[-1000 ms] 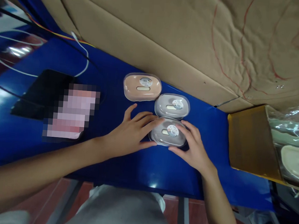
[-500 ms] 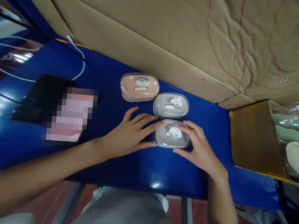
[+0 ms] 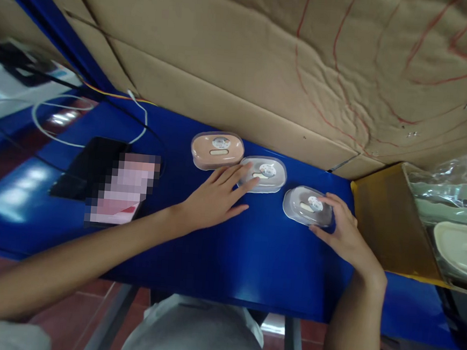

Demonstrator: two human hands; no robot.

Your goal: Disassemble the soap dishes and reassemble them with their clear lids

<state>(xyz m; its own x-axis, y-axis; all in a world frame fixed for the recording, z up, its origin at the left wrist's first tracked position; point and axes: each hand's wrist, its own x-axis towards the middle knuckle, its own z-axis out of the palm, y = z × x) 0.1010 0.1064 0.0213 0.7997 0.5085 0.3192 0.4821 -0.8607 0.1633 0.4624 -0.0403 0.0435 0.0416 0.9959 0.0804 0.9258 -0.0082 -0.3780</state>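
Observation:
A grey oval plastic box (image 3: 297,208) with a clear cover and a round label sits on the blue table. My right hand (image 3: 348,235) grips its right end between thumb and fingers. To the left is a second grey box (image 3: 273,181) of the same shape. My left hand (image 3: 211,203) has its fingers stretched out, with the fingertips over that box's left side; whether they press on it is unclear. A peach box (image 3: 203,150) with a clear cover stands behind my left hand, beside the second grey box.
An open cardboard carton (image 3: 391,225) on the right holds plastic-wrapped pale green and cream items. A cardboard wall (image 3: 225,72) runs along the back of the blue table (image 3: 226,271). On the left lie a black device (image 3: 84,171), a blurred-out screen (image 3: 125,188) and a white cable (image 3: 145,119).
My right hand has moved right with one grey box, parting it from the other. My left hand has left that box and shifted to the second grey box. The view has tilted slightly.

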